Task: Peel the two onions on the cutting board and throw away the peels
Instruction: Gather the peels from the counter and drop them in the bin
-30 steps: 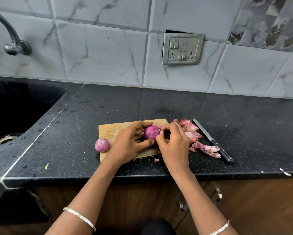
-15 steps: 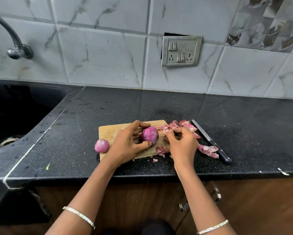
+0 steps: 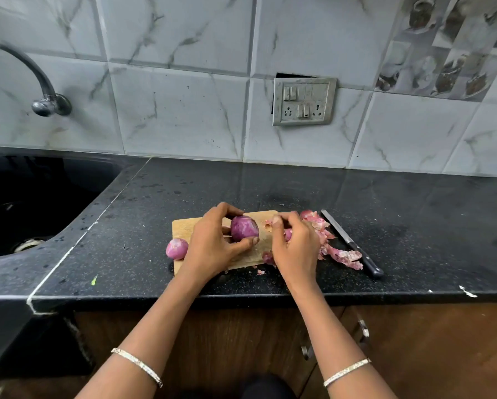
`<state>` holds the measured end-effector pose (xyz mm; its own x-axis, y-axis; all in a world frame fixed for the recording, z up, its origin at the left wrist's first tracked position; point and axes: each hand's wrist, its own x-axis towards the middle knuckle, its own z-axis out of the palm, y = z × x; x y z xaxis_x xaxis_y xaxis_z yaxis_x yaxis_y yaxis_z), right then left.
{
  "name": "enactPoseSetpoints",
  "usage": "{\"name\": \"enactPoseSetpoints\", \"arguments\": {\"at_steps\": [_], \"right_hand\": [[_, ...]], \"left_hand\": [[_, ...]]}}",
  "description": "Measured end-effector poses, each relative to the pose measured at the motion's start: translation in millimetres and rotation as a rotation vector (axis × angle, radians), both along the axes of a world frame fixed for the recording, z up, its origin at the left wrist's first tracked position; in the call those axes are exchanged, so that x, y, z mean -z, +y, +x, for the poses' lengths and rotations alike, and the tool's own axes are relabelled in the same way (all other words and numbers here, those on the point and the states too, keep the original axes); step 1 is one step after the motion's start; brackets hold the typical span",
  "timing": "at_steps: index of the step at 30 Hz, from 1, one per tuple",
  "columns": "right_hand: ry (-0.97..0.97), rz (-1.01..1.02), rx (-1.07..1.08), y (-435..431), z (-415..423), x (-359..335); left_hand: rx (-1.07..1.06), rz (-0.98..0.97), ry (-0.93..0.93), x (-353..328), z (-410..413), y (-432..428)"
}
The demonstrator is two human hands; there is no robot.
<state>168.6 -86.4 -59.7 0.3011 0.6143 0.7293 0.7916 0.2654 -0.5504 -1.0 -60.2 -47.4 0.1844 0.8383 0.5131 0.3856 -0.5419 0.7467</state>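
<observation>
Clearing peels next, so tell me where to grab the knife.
Grip the knife by its black handle, the end nearest you, coming from the front right: the blade points away from you and peels crowd its left side.

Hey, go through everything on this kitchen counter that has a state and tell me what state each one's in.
Cutting board: flat on the counter.
Held onion: looks peeled, gripped by left hand over the board.
Second onion: looks peeled, lying at the board's left edge.
Knife: lying flat on the counter, untouched.
Peels: loose heap beside the knife; right hand curls round some.
Tap: no water running.
</observation>
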Motion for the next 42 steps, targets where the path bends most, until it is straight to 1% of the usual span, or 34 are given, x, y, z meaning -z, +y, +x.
{"name": "enactPoseSetpoints", "arguments": {"at_steps": [1, 3, 5, 6, 8, 10, 12, 14, 16, 18, 19, 21, 22, 24, 26, 30, 34, 35, 37, 40, 42], "right_hand": [[-0.079, -0.048, -0.079, -1.5, -0.7, 0.5], [-0.301, -0.188, -0.200, -4.8, -2.6, 3.5], [-0.497, -0.344, -0.234, -6.3, -4.1, 6.1], [-0.548, -0.429, -0.225, -6.1, -3.3, 5.8], [-0.589, -0.566, -0.175, -4.5, 1.2, 2.0], [-0.594, -0.638, -0.101, -0.5, 11.8, -0.1], [-0.579, -0.664, -0.018, 4.8, 26.6, -1.1], [-0.559, -0.650, 0.058, 8.4, 39.0, -2.8], [-0.514, -0.590, 0.096, 10.4, 42.7, -6.1], [-0.432, -0.504, 0.070, 10.4, 32.4, -10.8], [-0.399, -0.486, 0.022, 9.0, 23.0, -13.9], [-0.404, -0.532, -0.136, 5.2, -2.4, -17.4], [-0.447, -0.577, -0.215, 3.7, -14.9, -16.3], [-0.564, -0.664, -0.303, 2.1, -34.7, -12.4], [-0.636, -0.740, -0.305, 5.0, -39.2, -8.7], [-0.653, -0.798, -0.180, 10.3, -18.1, -10.1], [-0.669, -0.801, -0.058, 0.0, 14.7, -18.8], [-0.646, -0.781, -0.040, -4.9, 21.4, -21.1], [-0.552, -0.663, 0.012, -14.1, 33.8, -24.8], [-0.370, -0.452, 0.111, -26.3, 46.0, -29.6], [-0.294, -0.411, 0.152, -34.5, 48.8, -29.7]], "left_hand": [[-0.053, 0.024, 0.012, -3.6, -3.4, -0.2], [-0.159, 0.087, 0.104, -13.3, -14.5, 0.4], [-0.250, 0.120, 0.214, -22.8, -28.3, 3.9], [-0.272, 0.100, 0.243, -26.8, -34.4, 6.3], [-0.277, 0.006, 0.264, -30.5, -45.8, 11.9], [-0.244, -0.105, 0.247, -28.0, -55.0, 16.7], [-0.225, -0.184, 0.190, -19.3, -62.7, 21.6], [-0.227, -0.228, 0.118, -9.1, -69.5, 26.6], [-0.227, -0.235, 0.032, -2.9, -74.1, 32.1], [-0.205, -0.252, -0.010, -2.6, -74.9, 34.8], [-0.200, -0.261, -0.016, -3.1, -73.4, 35.7], [-0.212, -0.274, -0.039, -2.9, -69.5, 36.2], [-0.232, -0.273, -0.059, -1.5, -67.5, 36.0], [-0.275, -0.250, -0.111, 2.9, -64.6, 35.3], [-0.291, -0.207, -0.156, 7.8, -62.2, 35.0], [-0.283, -0.139, -0.214, 6.7, -55.5, 32.8], [-0.257, -0.139, -0.342, 5.3, -54.3, 31.1], [-0.251, -0.136, -0.370, 4.0, -54.1, 29.1], [-0.257, -0.100, -0.370, -0.8, -53.1, 22.3], [-0.284, 0.064, -0.254, -6.2, -49.1, 7.7], [-0.277, 0.186, -0.167, -7.2, -43.5, -4.1]]}}
